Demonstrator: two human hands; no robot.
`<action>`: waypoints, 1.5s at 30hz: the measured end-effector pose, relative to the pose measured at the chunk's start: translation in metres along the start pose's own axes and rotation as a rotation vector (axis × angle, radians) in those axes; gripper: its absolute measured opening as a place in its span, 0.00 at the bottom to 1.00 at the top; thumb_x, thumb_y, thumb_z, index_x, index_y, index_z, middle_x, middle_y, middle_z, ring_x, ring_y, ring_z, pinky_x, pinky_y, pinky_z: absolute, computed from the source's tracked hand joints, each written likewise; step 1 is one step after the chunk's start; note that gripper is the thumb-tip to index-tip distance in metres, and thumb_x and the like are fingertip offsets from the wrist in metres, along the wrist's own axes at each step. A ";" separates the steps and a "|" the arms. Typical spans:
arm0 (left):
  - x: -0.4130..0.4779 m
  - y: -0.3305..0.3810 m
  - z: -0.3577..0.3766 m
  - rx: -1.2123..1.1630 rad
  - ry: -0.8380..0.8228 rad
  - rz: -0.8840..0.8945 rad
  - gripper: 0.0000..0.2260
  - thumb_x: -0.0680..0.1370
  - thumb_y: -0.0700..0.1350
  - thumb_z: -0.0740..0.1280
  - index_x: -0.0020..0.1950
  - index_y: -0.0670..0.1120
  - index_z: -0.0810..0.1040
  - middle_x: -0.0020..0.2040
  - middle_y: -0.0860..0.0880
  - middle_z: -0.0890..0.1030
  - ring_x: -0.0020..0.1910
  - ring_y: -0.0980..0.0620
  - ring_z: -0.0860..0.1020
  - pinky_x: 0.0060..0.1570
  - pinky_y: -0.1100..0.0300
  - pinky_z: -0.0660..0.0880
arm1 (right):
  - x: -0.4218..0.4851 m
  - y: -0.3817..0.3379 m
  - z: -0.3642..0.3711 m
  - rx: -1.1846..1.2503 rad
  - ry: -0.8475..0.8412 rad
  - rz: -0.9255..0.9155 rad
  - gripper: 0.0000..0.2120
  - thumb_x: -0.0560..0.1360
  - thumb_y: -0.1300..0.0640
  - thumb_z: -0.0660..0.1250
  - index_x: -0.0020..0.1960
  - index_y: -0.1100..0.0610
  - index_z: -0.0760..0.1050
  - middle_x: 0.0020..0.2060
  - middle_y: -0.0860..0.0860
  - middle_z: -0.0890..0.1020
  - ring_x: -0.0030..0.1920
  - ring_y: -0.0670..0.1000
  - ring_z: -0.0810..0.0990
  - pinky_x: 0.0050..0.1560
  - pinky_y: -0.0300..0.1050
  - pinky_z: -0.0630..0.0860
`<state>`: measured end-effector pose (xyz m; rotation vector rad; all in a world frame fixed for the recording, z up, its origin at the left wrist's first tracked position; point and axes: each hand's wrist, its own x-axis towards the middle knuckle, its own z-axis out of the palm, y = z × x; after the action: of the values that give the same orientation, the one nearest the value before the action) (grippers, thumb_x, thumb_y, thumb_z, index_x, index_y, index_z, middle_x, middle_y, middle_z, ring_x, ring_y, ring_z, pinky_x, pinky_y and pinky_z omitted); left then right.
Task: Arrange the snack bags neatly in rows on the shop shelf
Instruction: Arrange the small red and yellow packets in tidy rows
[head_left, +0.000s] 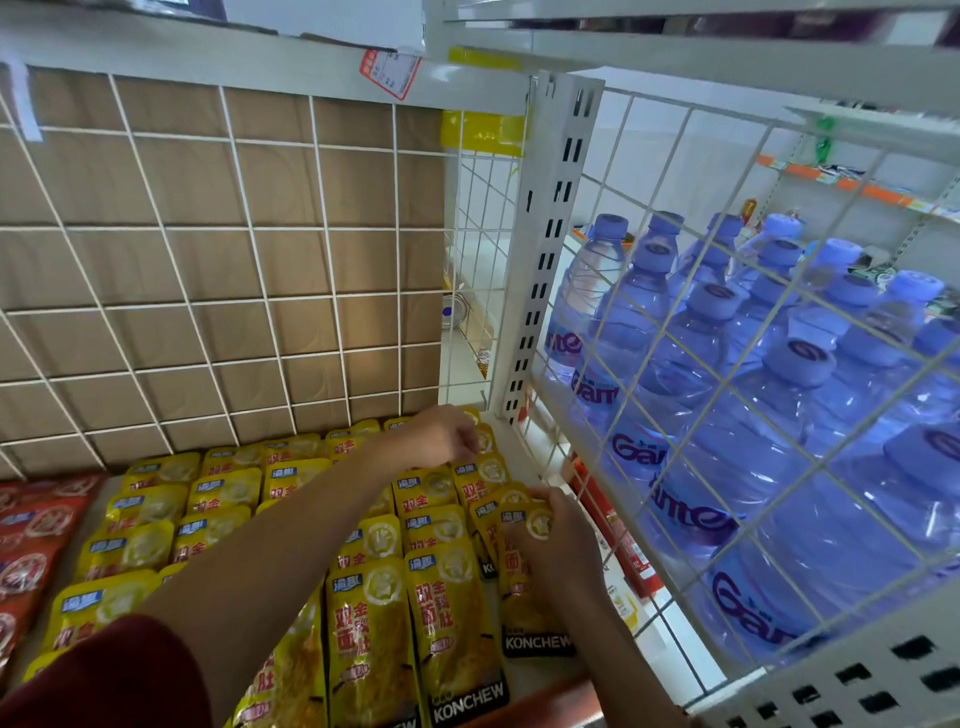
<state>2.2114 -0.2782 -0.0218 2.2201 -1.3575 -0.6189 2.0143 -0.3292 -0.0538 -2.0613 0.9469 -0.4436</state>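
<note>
Several yellow snack bags (363, 639) lie flat in overlapping rows on the white shelf (506, 431), filling it from the back grid to the front edge. My left hand (441, 434) reaches across to the back right corner, its fingers closed on the top of a yellow bag there. At the right end of the rows, my right hand (550, 540) grips a yellow bag (530, 618) whose black lower band reads KONCHEW. Both forearms hide parts of the middle rows.
Red snack bags (36, 540) lie in rows at the left. A white wire grid (208, 260) backs the shelf, with brown board behind it. To the right, a wire side panel (727, 364) separates large blue water bottles (727, 415). A red-edged price tag (389, 73) hangs above.
</note>
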 end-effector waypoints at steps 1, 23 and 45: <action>0.000 -0.001 0.000 -0.005 0.008 -0.004 0.07 0.73 0.38 0.70 0.49 0.38 0.81 0.48 0.42 0.81 0.43 0.55 0.74 0.34 0.74 0.65 | 0.000 0.000 0.001 0.004 -0.001 0.007 0.21 0.67 0.53 0.74 0.58 0.51 0.72 0.54 0.48 0.77 0.54 0.49 0.76 0.54 0.46 0.73; -0.025 0.022 0.009 0.279 -0.104 0.084 0.12 0.71 0.52 0.72 0.48 0.46 0.79 0.38 0.55 0.72 0.42 0.54 0.72 0.35 0.62 0.66 | -0.017 0.009 -0.012 -0.086 0.019 0.056 0.29 0.68 0.46 0.73 0.64 0.51 0.69 0.55 0.48 0.77 0.54 0.50 0.76 0.54 0.48 0.74; -0.034 0.017 0.016 0.124 -0.154 0.047 0.03 0.76 0.44 0.68 0.47 0.45 0.76 0.44 0.50 0.75 0.43 0.53 0.73 0.41 0.60 0.68 | -0.023 0.011 -0.017 -0.042 0.012 -0.006 0.26 0.71 0.55 0.72 0.67 0.51 0.69 0.58 0.46 0.74 0.56 0.47 0.74 0.57 0.43 0.71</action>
<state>2.1760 -0.2568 -0.0200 2.2692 -1.5594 -0.7193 1.9839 -0.3250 -0.0521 -2.1016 0.9647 -0.4437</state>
